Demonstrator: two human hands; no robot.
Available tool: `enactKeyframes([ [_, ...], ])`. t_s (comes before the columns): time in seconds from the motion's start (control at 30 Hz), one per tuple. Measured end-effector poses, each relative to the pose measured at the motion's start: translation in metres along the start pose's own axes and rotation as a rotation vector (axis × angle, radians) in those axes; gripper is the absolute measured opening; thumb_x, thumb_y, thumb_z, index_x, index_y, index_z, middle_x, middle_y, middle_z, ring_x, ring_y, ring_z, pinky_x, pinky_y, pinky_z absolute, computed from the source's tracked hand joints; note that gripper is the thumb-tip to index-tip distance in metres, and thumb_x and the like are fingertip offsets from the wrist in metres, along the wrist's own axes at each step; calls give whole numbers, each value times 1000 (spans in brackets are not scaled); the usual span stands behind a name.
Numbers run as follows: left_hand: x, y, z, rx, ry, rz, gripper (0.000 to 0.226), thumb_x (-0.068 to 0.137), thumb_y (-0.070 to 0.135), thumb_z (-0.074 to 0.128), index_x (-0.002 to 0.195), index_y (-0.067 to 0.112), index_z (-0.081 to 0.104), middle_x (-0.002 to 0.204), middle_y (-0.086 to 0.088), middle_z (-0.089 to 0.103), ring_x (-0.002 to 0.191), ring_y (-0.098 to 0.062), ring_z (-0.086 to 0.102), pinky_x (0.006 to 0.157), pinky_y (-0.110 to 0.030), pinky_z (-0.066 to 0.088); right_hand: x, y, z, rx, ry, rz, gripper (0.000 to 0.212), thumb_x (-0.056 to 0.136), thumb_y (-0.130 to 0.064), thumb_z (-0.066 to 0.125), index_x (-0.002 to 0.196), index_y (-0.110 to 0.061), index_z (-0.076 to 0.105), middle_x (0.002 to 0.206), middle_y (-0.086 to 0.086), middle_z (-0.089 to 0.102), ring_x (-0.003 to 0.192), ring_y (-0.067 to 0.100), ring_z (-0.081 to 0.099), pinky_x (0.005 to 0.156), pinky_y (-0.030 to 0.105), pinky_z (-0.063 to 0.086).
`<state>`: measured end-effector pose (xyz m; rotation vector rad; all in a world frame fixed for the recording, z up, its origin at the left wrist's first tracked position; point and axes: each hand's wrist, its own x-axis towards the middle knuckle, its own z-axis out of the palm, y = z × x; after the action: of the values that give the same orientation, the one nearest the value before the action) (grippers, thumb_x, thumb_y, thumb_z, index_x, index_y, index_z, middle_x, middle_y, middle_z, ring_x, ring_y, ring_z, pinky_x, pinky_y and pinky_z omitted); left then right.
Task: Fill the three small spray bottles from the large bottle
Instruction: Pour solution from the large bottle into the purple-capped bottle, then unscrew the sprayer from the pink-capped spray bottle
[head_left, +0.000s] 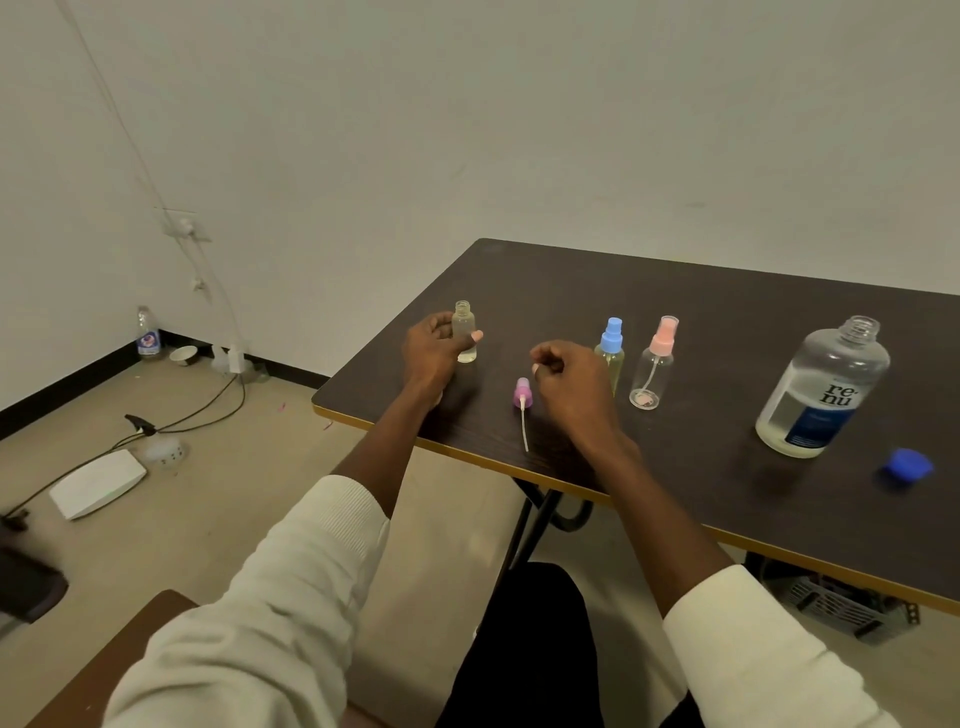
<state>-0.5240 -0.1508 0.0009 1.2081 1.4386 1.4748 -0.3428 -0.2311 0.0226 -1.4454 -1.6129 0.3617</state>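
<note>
Dark wood-grain counter (701, 322) against a bare pale wall: the left hand (434, 351) curls its fingers around an uncapped clear spray bottle (464, 332) holding pale yellow liquid, upright near the far left edge. The right hand (569, 376), loosely curled, holds nothing above a purple spray cap (522, 397) lying flat, its dip tube trailing. Blue-capped bottle (611, 353) and pink-capped bottle (655, 366) stand beside it. Farther right, the large bottle (823, 389) stands open, with its blue cap (908, 464) nearby.

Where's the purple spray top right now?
The purple spray top lies on the table near its front edge, tube toward the person, between the two hands, just below the right hand.
</note>
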Motion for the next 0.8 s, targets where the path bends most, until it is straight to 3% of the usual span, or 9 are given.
enactKeyframes([
  [0.1,-7,7,1,9,29,9,70,79,22,86,140,6,53,135,-11,63,122,-22,62,99,-36,55,-3,-2,-3,44,28,-16,22,92,-3,59,109,-9,71,105,3,70,96,9,62,85,21,51],
  [0.17,-18,16,5,26,131,56,68,83,31,82,139,10,51,137,-8,60,124,-22,59,101,-35,53,-7,-3,-9,79,77,-52,19,91,-3,61,104,-9,72,99,3,71,91,8,63,81,17,52],
  [0.3,-56,41,22,-23,480,236,29,93,38,70,107,19,55,101,4,59,97,-17,61,79,-21,54,-18,-2,-32,167,206,-158,14,88,0,63,93,-10,72,87,-5,69,81,1,63,73,12,51],
  [0.37,-80,51,37,-128,511,322,20,96,35,65,101,20,52,93,4,56,88,-16,57,72,-17,49,-24,3,-47,217,298,-184,13,87,1,63,90,-9,71,83,-6,67,77,0,63,71,10,50],
  [0.43,-105,59,57,-210,473,380,17,96,31,64,100,18,53,93,-1,58,84,-13,55,72,-18,47,-28,10,-64,258,367,-147,12,86,-1,63,89,-9,71,82,-6,67,73,2,62,67,11,48],
  [0.6,-156,68,106,-314,211,471,17,95,21,68,93,32,55,87,8,59,82,-10,58,78,-26,51,-31,36,-104,254,467,9,15,84,0,62,90,-12,70,85,-3,68,75,4,62,68,14,49],
  [0.73,-171,59,132,-278,1,456,20,94,12,70,95,30,59,93,2,66,87,-15,65,80,-26,55,-27,57,-117,194,345,163,26,82,-2,69,105,-11,66,99,1,67,89,13,64,74,10,49],
  [0.8,-172,56,140,-268,-39,430,19,92,7,70,98,22,61,95,-1,68,89,-15,66,81,-24,55,-24,63,-117,202,247,235,41,80,-7,75,119,-10,61,111,4,66,99,13,62,85,17,51],
])
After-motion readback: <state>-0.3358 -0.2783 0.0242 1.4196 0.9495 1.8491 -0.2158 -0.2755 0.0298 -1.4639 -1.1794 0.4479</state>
